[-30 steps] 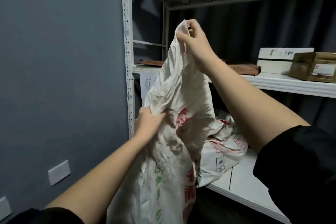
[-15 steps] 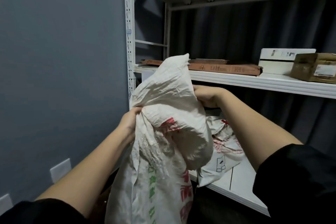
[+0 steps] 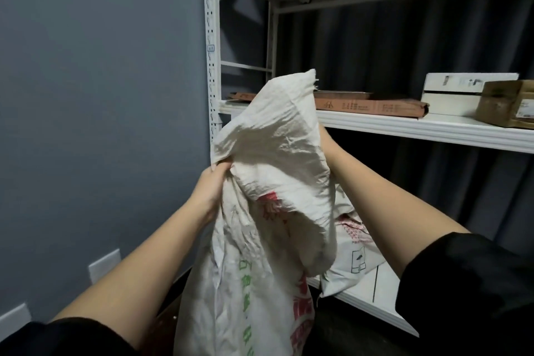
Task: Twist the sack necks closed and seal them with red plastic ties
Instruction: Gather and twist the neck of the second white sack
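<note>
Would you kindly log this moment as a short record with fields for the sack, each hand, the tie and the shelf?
sack: white woven sack, top flap folded over, neck not twisted
left hand: left hand grips the sack's left edge
right hand: right hand mostly hidden behind the flap
red tie: none visible
second sack: second sack lies on the lower shelf
upper shelf: flat brown box

My feed is dim and soft, with cool flat light. Deep shadow sits under the white shelf; above it, the uprights bow from wide-angle distortion. No glare.
</note>
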The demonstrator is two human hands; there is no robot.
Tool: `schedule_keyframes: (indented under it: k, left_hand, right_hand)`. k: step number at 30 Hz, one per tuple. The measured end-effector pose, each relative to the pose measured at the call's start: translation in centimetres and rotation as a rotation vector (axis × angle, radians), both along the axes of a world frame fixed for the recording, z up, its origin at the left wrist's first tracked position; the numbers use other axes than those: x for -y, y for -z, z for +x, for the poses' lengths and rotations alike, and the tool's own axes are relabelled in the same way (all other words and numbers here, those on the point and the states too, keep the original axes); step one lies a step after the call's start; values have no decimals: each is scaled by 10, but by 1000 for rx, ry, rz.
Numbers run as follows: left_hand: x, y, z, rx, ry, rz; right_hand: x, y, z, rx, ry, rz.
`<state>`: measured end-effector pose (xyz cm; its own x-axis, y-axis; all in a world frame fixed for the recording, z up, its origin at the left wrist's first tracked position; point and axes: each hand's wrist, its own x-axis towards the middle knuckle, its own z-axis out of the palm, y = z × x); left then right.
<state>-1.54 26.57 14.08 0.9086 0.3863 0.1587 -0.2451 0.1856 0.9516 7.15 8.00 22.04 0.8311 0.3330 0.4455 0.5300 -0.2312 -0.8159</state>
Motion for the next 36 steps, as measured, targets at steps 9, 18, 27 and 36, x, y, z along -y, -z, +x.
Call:
schedule_keyframes:
  k: [9, 18, 27, 36]
  left_hand:
    - [-9, -13, 18, 92, -340, 339]
    - [-28, -59, 37, 147, -377, 315]
    - [-20, -65, 41, 93, -294, 300]
    - [-37, -37, 48, -87, -451, 47]
  right_hand:
    - [-10, -54, -15, 529, 498, -306]
    - [9, -60, -7, 162, 221, -222]
    - [19, -75, -9, 147, 136, -80]
    - [11, -17, -33, 233, -163, -39]
